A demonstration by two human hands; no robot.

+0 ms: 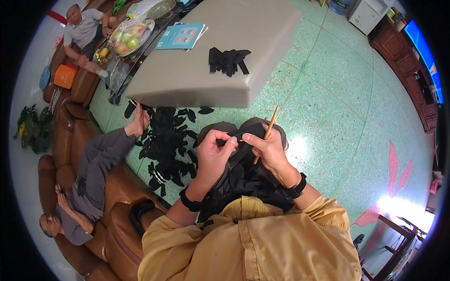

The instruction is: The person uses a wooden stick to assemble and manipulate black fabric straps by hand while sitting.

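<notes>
Over my lap, my left hand [217, 151] is closed in a pinch at the edge of a black cloth strip [253, 131]. My right hand [270, 149] faces it, thumb and fingers closed on the same cloth. A pointed wooden stick [268, 133] is also held in that hand, slanting up past the knuckles. What lies between the fingertips is too small to make out. More black cloth pieces [243, 180] are heaped on my lap below both wrists.
Many black cloth pieces [164, 131] lie on the green floor to the left. Ahead, a grey padded bench [187, 89] bears a black cloth bundle [228, 61] and blue booklets [180, 36]. A person [93, 173] reclines on the brown sofa [117, 225]; another person [86, 33] sits farther back.
</notes>
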